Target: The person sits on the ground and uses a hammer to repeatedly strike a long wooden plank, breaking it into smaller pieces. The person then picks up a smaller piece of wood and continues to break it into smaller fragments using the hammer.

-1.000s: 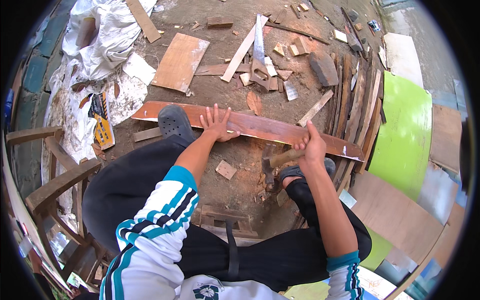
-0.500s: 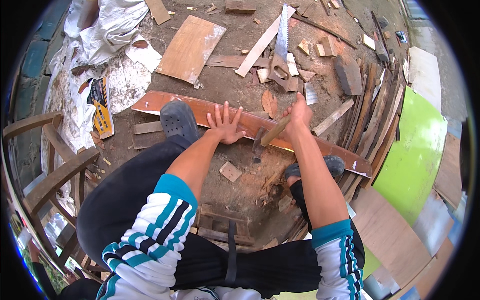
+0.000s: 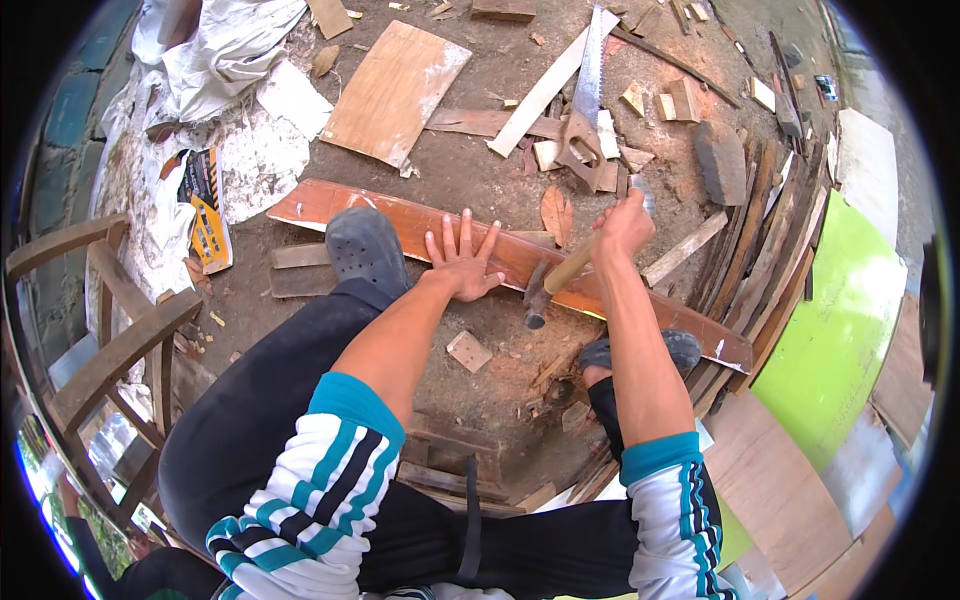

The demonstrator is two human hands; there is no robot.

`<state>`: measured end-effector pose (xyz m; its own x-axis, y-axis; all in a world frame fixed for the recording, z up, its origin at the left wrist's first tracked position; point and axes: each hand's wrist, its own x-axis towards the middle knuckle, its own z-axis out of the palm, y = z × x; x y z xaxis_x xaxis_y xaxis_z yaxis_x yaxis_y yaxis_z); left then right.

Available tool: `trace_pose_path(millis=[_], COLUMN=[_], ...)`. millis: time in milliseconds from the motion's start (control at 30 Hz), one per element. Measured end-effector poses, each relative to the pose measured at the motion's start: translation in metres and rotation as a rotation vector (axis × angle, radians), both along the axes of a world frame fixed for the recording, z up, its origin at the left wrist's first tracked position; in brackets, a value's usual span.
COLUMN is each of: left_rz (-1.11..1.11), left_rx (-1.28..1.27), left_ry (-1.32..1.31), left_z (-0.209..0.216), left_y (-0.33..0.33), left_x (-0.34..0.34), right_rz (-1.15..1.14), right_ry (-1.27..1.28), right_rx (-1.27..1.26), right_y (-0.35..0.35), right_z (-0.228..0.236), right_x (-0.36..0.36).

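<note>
A long reddish-brown wooden board (image 3: 345, 202) lies slantwise across the ground in front of me. My left hand (image 3: 464, 268) rests flat on its middle with the fingers spread. My right hand (image 3: 622, 232) is wrapped round the wooden handle of a hammer (image 3: 570, 272), whose metal head is at the board's near edge, right of my left hand. A grey clog (image 3: 366, 250) on my left foot stands on the board's left part. My right foot, in another dark clog (image 3: 680, 350), is by its right part, partly hidden by my forearm.
Beyond the board lie a handsaw (image 3: 583, 130), a plywood sheet (image 3: 396, 92) and several wood offcuts. Stacked wooden strips (image 3: 765, 230) and a green panel (image 3: 835, 330) are at the right. A wooden chair frame (image 3: 120, 330) and white sacking (image 3: 215, 60) stand left; part of another person (image 3: 150, 570) shows lower left.
My right hand and the hammer have shifted slightly right in the picture. The whole scene has moved a little the same way, and my left hand stays flat on the board.
</note>
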<state>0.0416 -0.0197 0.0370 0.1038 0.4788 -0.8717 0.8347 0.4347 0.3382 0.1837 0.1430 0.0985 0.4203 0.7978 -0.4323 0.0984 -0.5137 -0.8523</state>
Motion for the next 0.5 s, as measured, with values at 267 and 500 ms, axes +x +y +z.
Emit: trace_pose_path(millis=[267, 500], left_rz=[0.001, 0.014], left_rx=[-0.006, -0.008], left_ry=[-0.009, 0.001], left_z=[-0.001, -0.001], left_y=[0.002, -0.001], left_x=[-0.001, -0.003], right_rz=[0.086, 0.201], right_ry=[0.16, 0.122], right_rx=[0.292, 0.086], right_y=[0.022, -0.032], right_z=[0.041, 0.075], right_x=[0.024, 0.041])
